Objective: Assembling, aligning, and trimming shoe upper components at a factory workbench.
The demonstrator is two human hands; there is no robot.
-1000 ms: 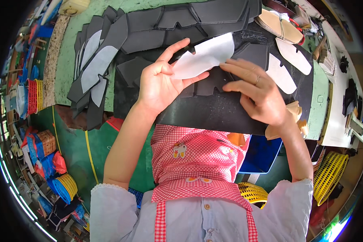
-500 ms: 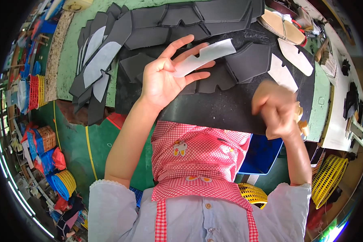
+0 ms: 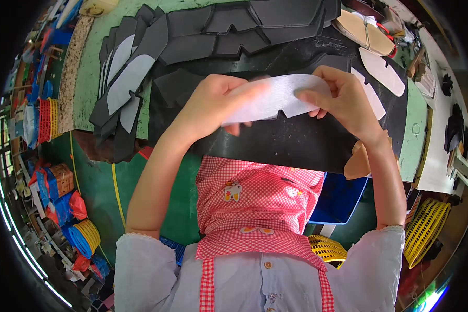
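A thin white curved piece (image 3: 278, 96) with a small notch in its lower edge spans the space between my two hands, above the black work surface (image 3: 275, 145). My left hand (image 3: 205, 106) is closed on its left end, the fingers partly behind it and slightly blurred. At the other end, my right hand (image 3: 351, 99) pinches the piece between thumb and fingers. Dark shaped foam pieces (image 3: 179, 86) lie below and behind it, partly hidden by my hands. Beside my right hand, two loose white notched pieces (image 3: 382, 73) rest on the surface.
Overlapping black foam pieces (image 3: 234, 44) run along the far side. More are fanned at the left, some with white patches (image 3: 132, 80). A tied tan bundle (image 3: 366, 34) sits far right; tan pieces (image 3: 358, 164) lie by my right forearm. A blue bin (image 3: 340, 200) stands below the edge.
My right hand has moved up and left from the near right and now grips the white piece's right end. The piece now shows its broad face. My left hand's spread fingers have closed in.
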